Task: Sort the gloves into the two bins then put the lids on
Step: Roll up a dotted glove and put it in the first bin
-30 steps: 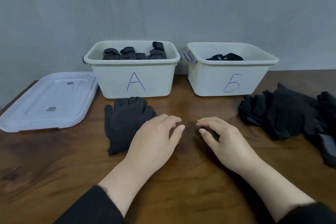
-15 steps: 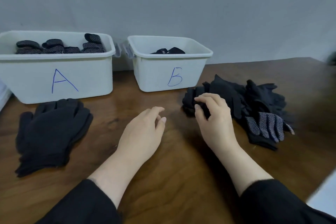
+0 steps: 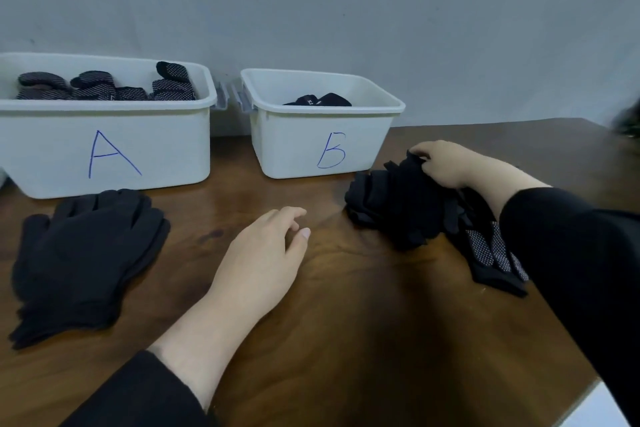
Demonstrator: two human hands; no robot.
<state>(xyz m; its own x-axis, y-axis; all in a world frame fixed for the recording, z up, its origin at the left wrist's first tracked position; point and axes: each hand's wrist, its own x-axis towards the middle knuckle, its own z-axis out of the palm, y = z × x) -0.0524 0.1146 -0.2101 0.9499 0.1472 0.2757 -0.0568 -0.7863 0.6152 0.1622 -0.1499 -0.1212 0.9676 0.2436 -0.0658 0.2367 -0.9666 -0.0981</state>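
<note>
Two white bins stand at the back of the table: bin A point(image 3: 145, 152) on the left holds several dotted black gloves point(image 3: 104, 88), and bin B point(image 3: 294, 146) to its right holds a plain black glove point(image 3: 320, 101). A plain black glove point(image 3: 83, 253) lies flat in front of bin A. Right of bin B is a pile of black gloves point(image 3: 398, 208), with a dotted glove point(image 3: 488, 253) at its near side. My right hand point(image 3: 446, 163) grips the top of that pile. My left hand point(image 3: 263, 256) rests relaxed on the table, holding nothing.
The brown wooden table point(image 3: 329, 340) ends at the lower right corner, where a pale surface point(image 3: 602, 406) shows. A grey wall stands behind the bins. A dark blurred object point(image 3: 628, 121) sits at the far right edge.
My right hand has moved right and away onto the glove pile and closed its fingers on it. The left hand has stayed put. The view has swung right, so the lid is out of sight.
</note>
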